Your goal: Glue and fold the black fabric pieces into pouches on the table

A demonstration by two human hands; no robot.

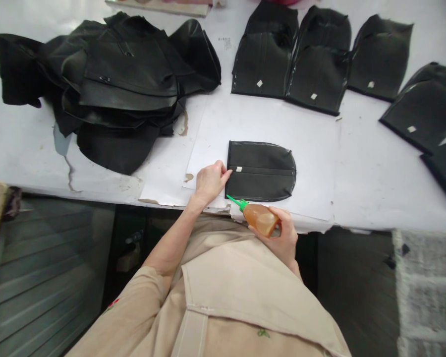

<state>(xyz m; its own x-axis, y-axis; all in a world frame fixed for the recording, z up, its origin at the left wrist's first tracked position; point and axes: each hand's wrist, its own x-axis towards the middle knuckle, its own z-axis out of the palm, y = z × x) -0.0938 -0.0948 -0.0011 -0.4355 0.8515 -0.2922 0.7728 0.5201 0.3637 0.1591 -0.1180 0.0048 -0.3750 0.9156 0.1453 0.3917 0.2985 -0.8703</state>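
A black leather-like piece (262, 181) lies flat in front of me, with a straight edge on its left, a rounded end on its right and a small white label near the straight edge. At that left edge my left hand (210, 182) is closed, thumb and forefinger pinching the rim. My right hand (284, 233) wraps round a squeeze bottle (260, 218) of amber liquid with a green nozzle. The bottle is tilted, its nozzle tip pointing left close to the piece's lower left corner. Whether the tip touches the piece I cannot tell.
To the left is a heap of black leather-like pieces (130, 74). Several similar labelled pieces (317, 74) are laid out at the back and right. White paper with torn edges covers the table (360, 163). A grey textured surface (427, 282) is at lower right.
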